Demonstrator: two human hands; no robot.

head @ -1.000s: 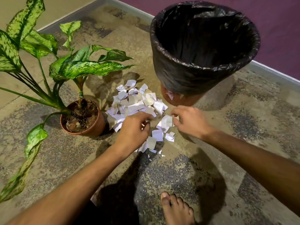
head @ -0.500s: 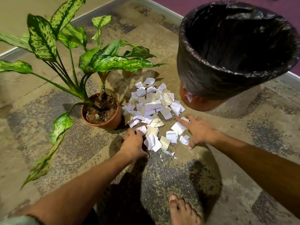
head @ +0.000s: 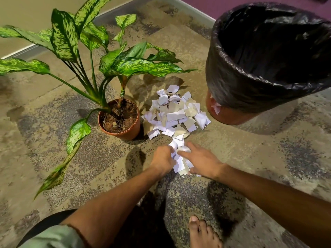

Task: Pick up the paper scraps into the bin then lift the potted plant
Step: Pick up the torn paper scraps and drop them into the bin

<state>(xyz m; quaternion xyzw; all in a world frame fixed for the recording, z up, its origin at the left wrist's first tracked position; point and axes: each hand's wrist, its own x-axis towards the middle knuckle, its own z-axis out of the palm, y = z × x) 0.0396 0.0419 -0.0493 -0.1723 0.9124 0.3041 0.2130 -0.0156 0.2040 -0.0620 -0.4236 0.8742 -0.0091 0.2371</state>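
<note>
A pile of white paper scraps [head: 176,113] lies on the carpet between the potted plant [head: 119,119] and the bin [head: 258,68]. The plant has long mottled green leaves and a terracotta pot. A black bag lines the bin, which stands to the right. My left hand [head: 163,161] and my right hand [head: 202,161] are pressed together from both sides on a small bunch of scraps [head: 180,163] at the near edge of the pile, low at the carpet. The bunch is squeezed between the two hands.
A bare foot [head: 202,233] stands on the patterned carpet at the bottom. A grey skirting strip [head: 189,7] runs along the carpet's far edge, with a purple floor behind the bin. One scrap [head: 215,108] sticks to the bin's side.
Both hands drew back toward me and closed in on each other, gathering the nearest scraps into a bunch between them. The view shifted to the left.
</note>
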